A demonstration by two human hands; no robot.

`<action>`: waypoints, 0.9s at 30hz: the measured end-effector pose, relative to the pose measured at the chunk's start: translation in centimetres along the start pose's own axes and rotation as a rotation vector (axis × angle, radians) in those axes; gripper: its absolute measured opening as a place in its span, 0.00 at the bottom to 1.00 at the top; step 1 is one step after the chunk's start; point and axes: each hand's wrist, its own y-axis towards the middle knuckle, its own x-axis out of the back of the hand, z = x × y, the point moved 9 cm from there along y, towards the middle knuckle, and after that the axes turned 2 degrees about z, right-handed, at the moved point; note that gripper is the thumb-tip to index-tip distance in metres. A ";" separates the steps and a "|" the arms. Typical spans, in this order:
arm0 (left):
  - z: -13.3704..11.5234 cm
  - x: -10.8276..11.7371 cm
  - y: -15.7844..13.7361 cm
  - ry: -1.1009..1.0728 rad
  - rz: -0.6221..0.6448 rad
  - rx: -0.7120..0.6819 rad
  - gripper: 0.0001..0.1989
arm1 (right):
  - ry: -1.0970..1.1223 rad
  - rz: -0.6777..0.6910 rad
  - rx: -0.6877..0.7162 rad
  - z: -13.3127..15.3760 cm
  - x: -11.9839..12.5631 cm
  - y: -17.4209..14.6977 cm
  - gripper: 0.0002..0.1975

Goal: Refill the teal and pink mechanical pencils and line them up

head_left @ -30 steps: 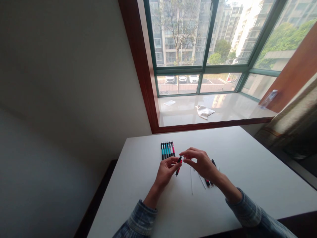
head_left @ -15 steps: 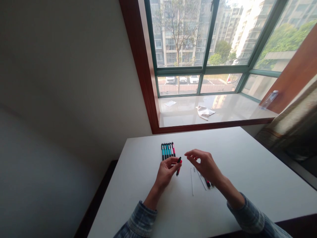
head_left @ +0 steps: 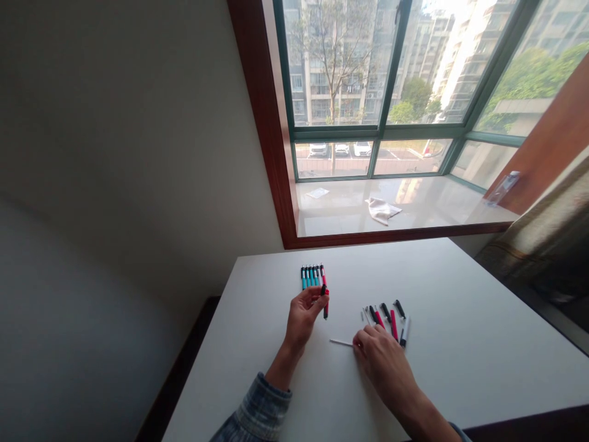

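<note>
My left hand (head_left: 302,319) is closed around red and black pen parts (head_left: 326,304), held roughly upright above the table; whether the pieces are joined I cannot tell. Lower and to the right, my right hand (head_left: 380,356) pinches one end of a thin white pen refill (head_left: 341,342), whose free end points left toward the left wrist. Just beyond the right hand lie loose pen parts: red barrels (head_left: 394,325), black pieces (head_left: 385,312) and a white-and-black barrel (head_left: 405,331). Behind my left hand stands a row of several teal pens (head_left: 311,276) with a red pen (head_left: 323,274) at its right end.
The white table (head_left: 276,273) meets a wooden-framed window ledge at its far side. On the ledge are a crumpled white cloth (head_left: 383,210), a white paper (head_left: 317,193) and a clear bottle (head_left: 503,188). A curtain (head_left: 547,215) hangs at the right.
My right hand has come down from beside the left hand to the table and taken hold of a refill, uncovering the loose parts. My left hand has shifted slightly left.
</note>
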 end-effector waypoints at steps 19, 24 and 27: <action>0.7 -1.2 0.0 0.101 0.105 -0.031 0.15 | 1.098 -0.143 -0.064 -1.9 6.6 8.5 0.13; 0.4 -1.5 -0.1 0.096 0.153 -0.045 0.14 | 1.027 -0.097 -0.025 -0.8 6.1 9.1 0.11; 0.1 -1.8 -0.3 0.083 0.169 -0.039 0.14 | 0.875 -0.044 0.038 -0.7 6.1 9.1 0.09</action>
